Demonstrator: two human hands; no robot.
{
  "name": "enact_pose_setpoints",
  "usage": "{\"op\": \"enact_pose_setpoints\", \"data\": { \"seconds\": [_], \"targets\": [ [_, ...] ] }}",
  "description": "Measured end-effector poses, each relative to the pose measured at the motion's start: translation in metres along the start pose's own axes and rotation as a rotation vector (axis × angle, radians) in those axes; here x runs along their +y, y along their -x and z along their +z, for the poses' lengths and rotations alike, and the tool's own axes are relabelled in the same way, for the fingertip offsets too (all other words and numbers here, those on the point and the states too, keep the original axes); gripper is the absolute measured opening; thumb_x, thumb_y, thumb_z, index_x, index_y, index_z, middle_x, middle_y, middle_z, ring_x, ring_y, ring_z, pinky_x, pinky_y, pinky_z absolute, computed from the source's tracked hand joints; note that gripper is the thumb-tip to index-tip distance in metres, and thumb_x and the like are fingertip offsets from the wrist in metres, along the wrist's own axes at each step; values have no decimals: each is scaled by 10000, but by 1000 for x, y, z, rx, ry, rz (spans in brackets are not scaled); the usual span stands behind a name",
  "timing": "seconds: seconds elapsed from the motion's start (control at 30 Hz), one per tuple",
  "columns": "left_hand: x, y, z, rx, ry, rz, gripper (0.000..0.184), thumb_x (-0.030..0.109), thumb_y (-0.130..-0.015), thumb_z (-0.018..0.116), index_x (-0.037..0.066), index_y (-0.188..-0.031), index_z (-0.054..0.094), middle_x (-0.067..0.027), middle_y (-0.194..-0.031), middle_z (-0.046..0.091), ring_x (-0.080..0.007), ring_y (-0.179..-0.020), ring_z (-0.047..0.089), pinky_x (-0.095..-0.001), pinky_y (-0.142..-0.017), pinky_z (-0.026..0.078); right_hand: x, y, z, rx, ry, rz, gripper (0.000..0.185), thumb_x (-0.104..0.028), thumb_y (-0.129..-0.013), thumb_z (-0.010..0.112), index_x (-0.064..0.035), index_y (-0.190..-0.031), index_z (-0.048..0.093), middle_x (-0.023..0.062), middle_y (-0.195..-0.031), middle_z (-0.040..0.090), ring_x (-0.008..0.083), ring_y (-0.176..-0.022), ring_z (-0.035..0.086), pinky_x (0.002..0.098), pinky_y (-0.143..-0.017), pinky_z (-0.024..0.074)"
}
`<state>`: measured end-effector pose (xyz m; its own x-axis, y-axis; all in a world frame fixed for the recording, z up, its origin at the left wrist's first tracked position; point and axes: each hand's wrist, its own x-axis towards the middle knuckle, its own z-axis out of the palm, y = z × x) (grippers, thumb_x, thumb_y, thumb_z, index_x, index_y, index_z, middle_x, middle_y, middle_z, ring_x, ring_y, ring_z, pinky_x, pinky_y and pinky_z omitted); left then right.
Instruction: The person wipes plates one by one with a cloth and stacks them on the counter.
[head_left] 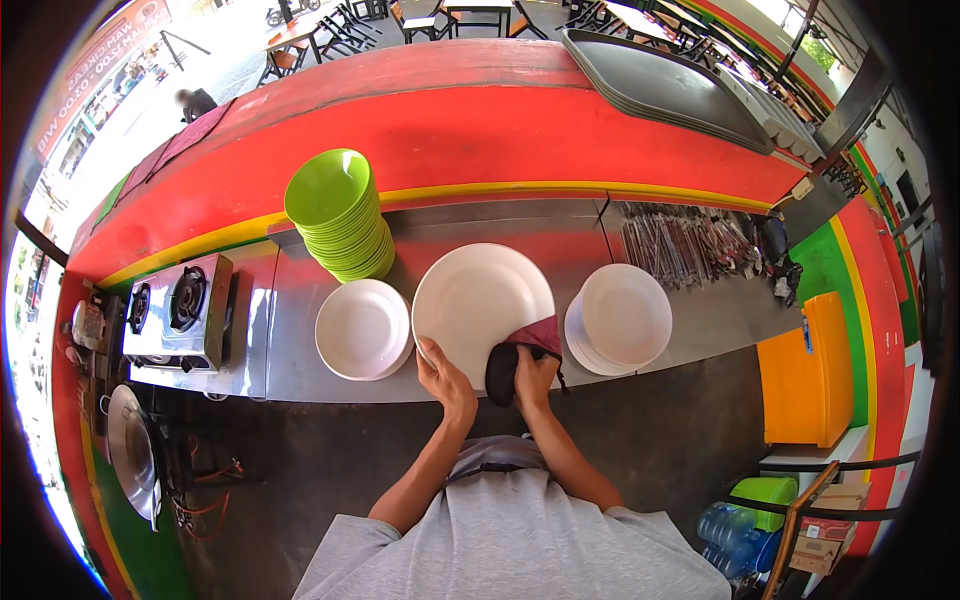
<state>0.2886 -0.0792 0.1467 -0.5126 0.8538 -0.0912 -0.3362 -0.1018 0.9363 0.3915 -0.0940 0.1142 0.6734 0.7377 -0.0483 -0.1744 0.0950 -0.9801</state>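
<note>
Near the frame's centre, the left fingers (pixel 429 369) are gripping a white plate (pixel 478 292) over the counter (pixel 292 345) while the right fingers (pixel 527 372) are clutching a maroon-and-black cloth (pixel 540 333) against it, apparently wiping, the next stroke calling for steady support.

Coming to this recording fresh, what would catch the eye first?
The bright green bowls stand out first, stacked tall on the steel counter, left of centre. Next comes the large white plate in the middle, its rim in the left hand, while the right hand holds a black and maroon cloth against it. An orange bin glows at right.
</note>
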Motion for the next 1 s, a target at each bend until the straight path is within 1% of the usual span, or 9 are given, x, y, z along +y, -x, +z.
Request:
{"op": "enact_pose_setpoints", "data": {
  "seconds": [0.37, 0.53, 0.57, 0.67, 0.77, 0.9, 0.93, 0.97, 1.0],
  "targets": [
    [14, -45, -45, -297, -63, -203, 523, 378, -1029, 503, -29, -1357, 492, -123, -1230, 609, -196, -1081, 596, -325, -921, 489, 10, -24, -24, 123, -292, 94, 414, -193, -995, 476, 33, -1341, 483, 113, -1315, 534, 210, -1172, 537, 341, -1024, 413],
    [45, -53, -58, -527, -94, -474, 503, 272, -1014, 510, -30, -1411, 443, -144, -1276, 595, -235, -1141, 603, -358, -938, 511, -35, -29, -26, -310, -584, 18, 510, -362, -1046, 380, 27, -1363, 472, 116, -1332, 539, 238, -1230, 519, 365, -1093, 360],
    [50, -54, -59, -599, -96, -525, 499, 249, -1007, 508, -27, -1416, 437, -147, -1284, 590, -239, -1146, 603, -363, -934, 517, -47, -26, -13, -236, -575, -89, 358, -326, -1039, 398, -37, -1153, 576, 105, -1126, 587, 245, -1046, 567, 388, -982, 426],
    [71, -51, -56, -758, -65, -692, 519, 159, -979, 498, -17, -1454, 387, -165, -1334, 558, -260, -1158, 604, -377, -990, 484, -82, -33, 0, -358, -679, -249, 280, -315, -1030, 423, -61, -1023, 543, 77, -994, 540, 213, -919, 519, 363, -892, 417],
    [45, -40, -61, -783, -127, -262, 492, 291, -1013, 420, -12, -1398, 469, -162, -1362, 543, -266, -1181, 589, -372, -1051, 410, -99, -37, 4, -469, -777, -411, 259, -304, -1020, 447, -86, -894, 509, 49, -862, 493, 182, -793, 471, 338, -802, 407],
    [43, -24, -45, -751, -28, -52, 732, 557, -1026, 222, -33, -1213, 613, -160, -1377, 529, -254, -1192, 555, -365, -1060, 359, -70, -44, -11, -342, -828, -8, 295, -228, -988, 459, -126, -745, 326, 15, -710, 281, 157, -585, 254, 348, -636, 337],
    [34, -28, -54, -834, -21, -36, 819, 616, -1009, 160, -38, -1164, 628, -155, -1348, 544, -243, -1172, 552, -357, -1038, 371, -62, -47, -15, -359, -997, 109, 224, -216, -973, 485, -111, -789, 412, 7, -718, 365, 175, -581, 342, 359, -647, 363],
    [26, -30, -64, -917, -15, -21, 909, 674, -992, 98, -44, -1115, 642, -151, -1319, 560, -232, -1152, 550, -350, -1016, 382, -53, -49, -14, -240, -639, -90, 186, -211, -973, 490, -104, -831, 437, 18, -751, 399, 182, -623, 388, 356, -668, 380],
    [24, -25, -75, -737, -145, -65, 895, 690, -986, 113, -46, -1041, 620, -118, -1081, 623, -186, -1004, 540, -330, -902, 411, -48, -48, -10, -117, -277, -277, 152, -206, -973, 495, -97, -872, 463, 29, -784, 433, 188, -664, 435, 353, -689, 396]
  ]
}}
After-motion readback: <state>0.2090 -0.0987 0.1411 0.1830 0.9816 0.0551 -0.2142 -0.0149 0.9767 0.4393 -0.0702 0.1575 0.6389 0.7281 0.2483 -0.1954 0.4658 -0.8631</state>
